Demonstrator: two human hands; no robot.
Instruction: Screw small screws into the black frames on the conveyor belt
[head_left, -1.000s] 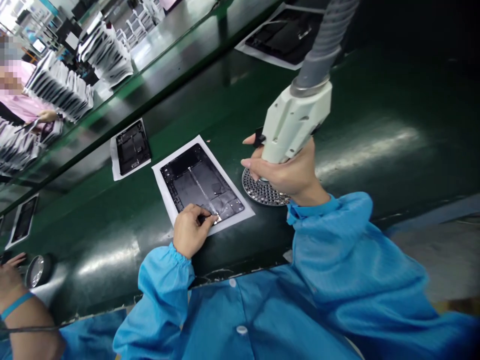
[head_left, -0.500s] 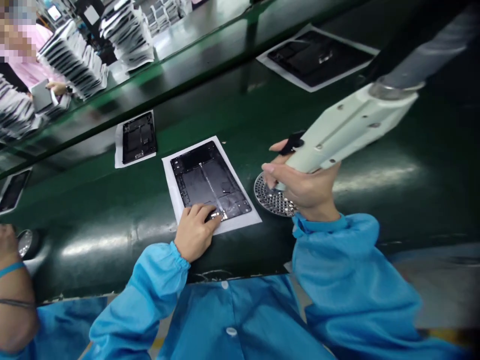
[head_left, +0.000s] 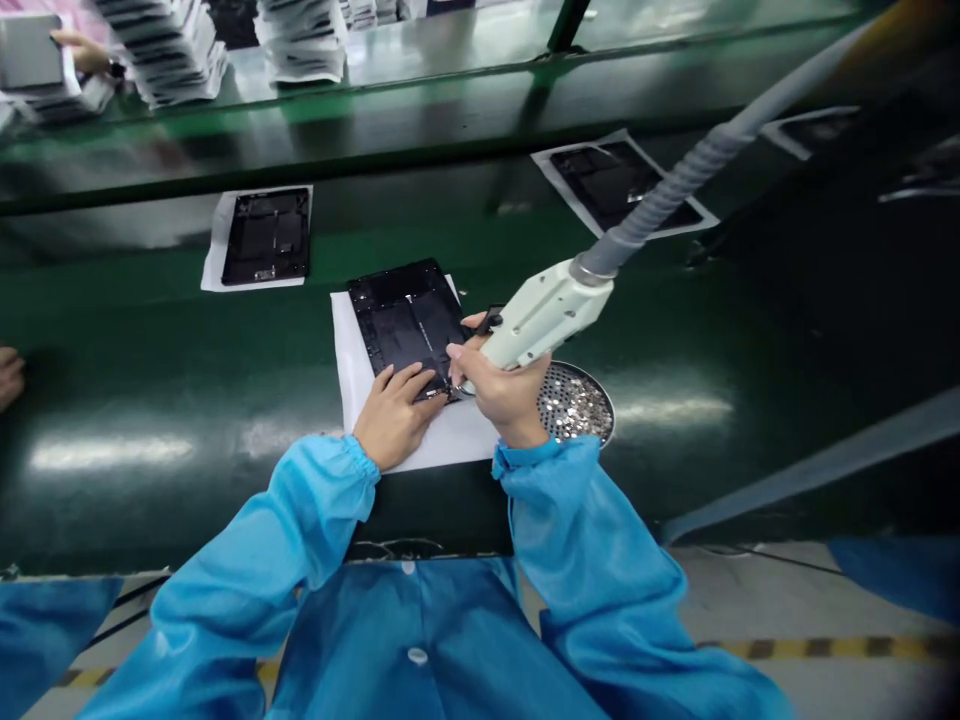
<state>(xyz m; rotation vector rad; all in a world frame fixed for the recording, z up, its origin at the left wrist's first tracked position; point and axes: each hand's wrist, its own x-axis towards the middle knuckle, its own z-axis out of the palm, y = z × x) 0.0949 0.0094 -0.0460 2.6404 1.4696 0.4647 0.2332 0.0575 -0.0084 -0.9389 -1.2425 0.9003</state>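
A black tablet housing [head_left: 397,320] lies on a white sheet [head_left: 348,350] in front of me, set toward the sheet's far side. My left hand [head_left: 397,410] rests on the housing's near edge, its fingers spread and extended over it. My right hand [head_left: 514,390] is closed around a pale green power tool [head_left: 551,310] with a grey ribbed hose. The tool's tip points at the near right corner of the housing, close to my left fingers; whether it touches is hidden. Beside my right wrist sits a round perforated dish [head_left: 577,405] of small shiny metal pieces, partly covered by the hand.
Another tablet housing [head_left: 268,235] on paper lies at the left, and one more [head_left: 600,185] lies behind the hose [head_left: 660,205]. Tall paper stacks [head_left: 300,40] stand on the raised shelf. A person's hand [head_left: 79,50] holds a grey panel there; another hand [head_left: 9,378] shows at the left edge.
My right hand has brought the tool left, from above the dish to the housing's near corner. The housing sits farther forward on its sheet. The view has turned.
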